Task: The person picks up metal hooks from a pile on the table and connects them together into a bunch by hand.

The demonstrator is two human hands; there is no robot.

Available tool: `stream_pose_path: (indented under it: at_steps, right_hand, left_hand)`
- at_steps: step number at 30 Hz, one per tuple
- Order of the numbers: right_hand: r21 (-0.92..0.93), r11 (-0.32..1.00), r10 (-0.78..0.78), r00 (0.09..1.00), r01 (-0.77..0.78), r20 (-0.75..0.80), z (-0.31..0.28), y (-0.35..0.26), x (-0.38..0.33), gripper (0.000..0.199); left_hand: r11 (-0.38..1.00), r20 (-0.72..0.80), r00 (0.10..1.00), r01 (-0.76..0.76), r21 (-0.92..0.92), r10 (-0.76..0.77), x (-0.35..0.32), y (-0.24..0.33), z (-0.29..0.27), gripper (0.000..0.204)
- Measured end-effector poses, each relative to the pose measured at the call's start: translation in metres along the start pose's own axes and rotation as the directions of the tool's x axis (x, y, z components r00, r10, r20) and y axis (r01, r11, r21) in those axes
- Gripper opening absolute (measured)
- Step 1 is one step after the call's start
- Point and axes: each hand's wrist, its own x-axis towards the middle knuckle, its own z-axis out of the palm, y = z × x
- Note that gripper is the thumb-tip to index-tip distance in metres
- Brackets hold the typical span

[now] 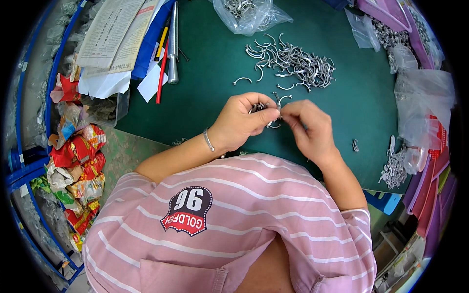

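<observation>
My left hand is closed round several small silver metal pieces, its thumb pressed over them. Fingertips of my right hand pinch close against the left thumb, at a thin curved metal piece that pokes up between the two hands. Exactly where the right fingers grip is partly hidden. Just beyond the hands lies a heap of curved silver metal pieces, with a single curved piece apart at its left.
A clear bag of metal parts lies at the far edge of the green table. At left are a tapered metal rod, a red pencil and papers. A small chain-like pile sits right, near plastic bags.
</observation>
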Motion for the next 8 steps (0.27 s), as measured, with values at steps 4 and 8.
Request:
stream_pose_path:
  at_steps: [4, 8]
  right_hand:
    - [-0.348, 0.937, -0.069, 0.995, 0.038, -0.077, -0.002, 0.025, 0.018, 0.019]
    - [-0.531, 0.846, -0.028, 0.999, 0.046, 0.041, 0.001, 0.035, 0.027, 0.020]
  left_hand:
    - [0.968, 0.038, 0.999, 0.007, -0.252, 0.003, 0.001, 0.002, -0.006, 0.010]
    - [0.912, 0.079, 0.996, 0.071, -0.404, -0.043, 0.002, 0.005, -0.009, 0.011]
